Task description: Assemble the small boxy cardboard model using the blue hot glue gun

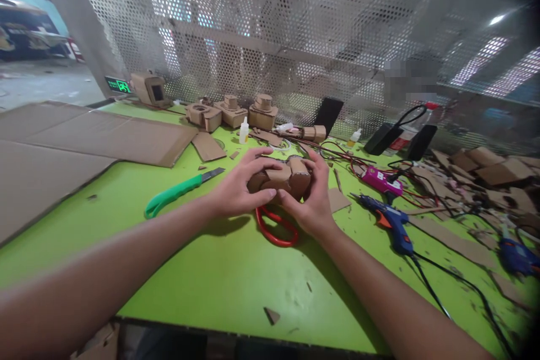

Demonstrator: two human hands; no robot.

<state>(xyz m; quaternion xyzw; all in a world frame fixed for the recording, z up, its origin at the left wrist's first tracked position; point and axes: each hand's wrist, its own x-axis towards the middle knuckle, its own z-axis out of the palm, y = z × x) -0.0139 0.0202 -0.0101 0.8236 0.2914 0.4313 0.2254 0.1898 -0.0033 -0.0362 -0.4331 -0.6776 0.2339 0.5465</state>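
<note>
Both hands hold a small brown cardboard model (283, 176) just above the green table (219, 275). My left hand (238, 188) wraps its left side, fingers curled over the top and thumb underneath. My right hand (313, 201) grips its right side, thumb pressed on the front. Red-handled scissors (275, 228) lie on the table directly under my hands. A green-handled utility knife (177, 192) lies to the left of my left hand.
Large cardboard sheets (76, 140) cover the left. A blue glue gun (390, 222) and a pink device (381, 180) with wires lie to the right. Cardboard models (234, 111), glue bottles (243, 130) and scraps line the perforated metal wall (295, 39) behind.
</note>
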